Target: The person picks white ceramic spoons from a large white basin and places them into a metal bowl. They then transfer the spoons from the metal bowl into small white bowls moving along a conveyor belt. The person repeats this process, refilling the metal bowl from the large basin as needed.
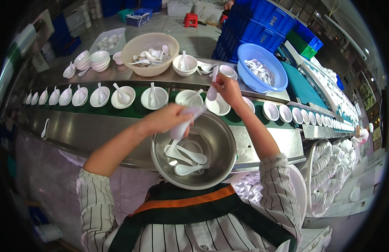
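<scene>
My left hand [169,119], somewhat blurred, grips white soup spoons [180,128] above the left rim of a stainless steel basin [230,157]. Several white spoons [185,170] lie inside that basin. Over a white bowl [218,105] on the green conveyor belt [125,112], my right hand [227,87] holds one white spoon [212,91] upright by its handle. Bowls to the left on the belt each have a spoon in them, such as the bowl [154,98] left of centre. Bowls to the right, like this one [270,111], show no spoon.
Behind the belt, a steel ledge [125,74] carries a beige basin [150,37] and a blue basin [262,52] of spoons, plus stacked bowls [100,60]. Blue crates [260,28] stand beyond. One spoon [45,128] lies at front left. Containers of spoons [251,186] and bowls [331,173] stand at right.
</scene>
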Motion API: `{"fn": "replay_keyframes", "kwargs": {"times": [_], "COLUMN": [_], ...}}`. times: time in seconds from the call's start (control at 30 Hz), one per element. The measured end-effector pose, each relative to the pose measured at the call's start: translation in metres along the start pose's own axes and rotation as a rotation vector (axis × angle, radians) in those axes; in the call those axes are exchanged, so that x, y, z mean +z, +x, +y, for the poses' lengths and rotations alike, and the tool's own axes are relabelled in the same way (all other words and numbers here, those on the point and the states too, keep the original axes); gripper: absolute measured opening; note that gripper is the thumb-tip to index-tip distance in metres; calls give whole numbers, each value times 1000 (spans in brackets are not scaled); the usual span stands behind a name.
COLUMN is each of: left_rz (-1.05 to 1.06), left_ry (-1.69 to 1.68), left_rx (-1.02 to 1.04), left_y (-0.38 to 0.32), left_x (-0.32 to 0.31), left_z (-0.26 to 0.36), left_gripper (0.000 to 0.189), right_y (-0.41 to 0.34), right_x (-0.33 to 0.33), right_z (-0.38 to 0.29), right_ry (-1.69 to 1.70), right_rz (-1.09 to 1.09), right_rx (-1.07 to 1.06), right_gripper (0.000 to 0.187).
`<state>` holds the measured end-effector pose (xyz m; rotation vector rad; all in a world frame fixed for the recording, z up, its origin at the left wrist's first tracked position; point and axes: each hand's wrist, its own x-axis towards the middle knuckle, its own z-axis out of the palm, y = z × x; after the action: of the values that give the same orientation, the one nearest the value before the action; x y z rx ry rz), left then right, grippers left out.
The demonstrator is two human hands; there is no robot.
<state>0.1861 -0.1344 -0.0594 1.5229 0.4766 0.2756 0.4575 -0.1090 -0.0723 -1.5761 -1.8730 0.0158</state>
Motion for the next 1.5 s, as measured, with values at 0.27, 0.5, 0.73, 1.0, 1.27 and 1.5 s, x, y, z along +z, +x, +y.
{"fn": "replay_keyframes", "kwargs": {"times": [0.27,0.5,0.73,1.0,1.27,1.5], "left_rz": [180,2,224,200,-42,-383], "left_ry": [-256,-235,790,1880,1117,1165], "left_rx": [1,-34,23,395,426,200], "left_y": [70,141,206,218,56,-8], "left_x": [-42,-3,-12,-25,35,56], "left_z": [-3,4,-25,-83,-39,-82], "left_gripper": [24,27,14,11,21,30], "right_y": [-29,-36,-52,-84,-83,-116], "right_x": [42,-4,-48,-8,6,82], "right_z": [54,30,102,174,-15,-60], "right_ry": [574,1219,400,-170,153,-213], "right_rz": [-238,-205,383,49,-461,-812], "right_rx": [512,528,459,450,-218,-708], "right_gripper": [40,24,20,26,25,47]}}
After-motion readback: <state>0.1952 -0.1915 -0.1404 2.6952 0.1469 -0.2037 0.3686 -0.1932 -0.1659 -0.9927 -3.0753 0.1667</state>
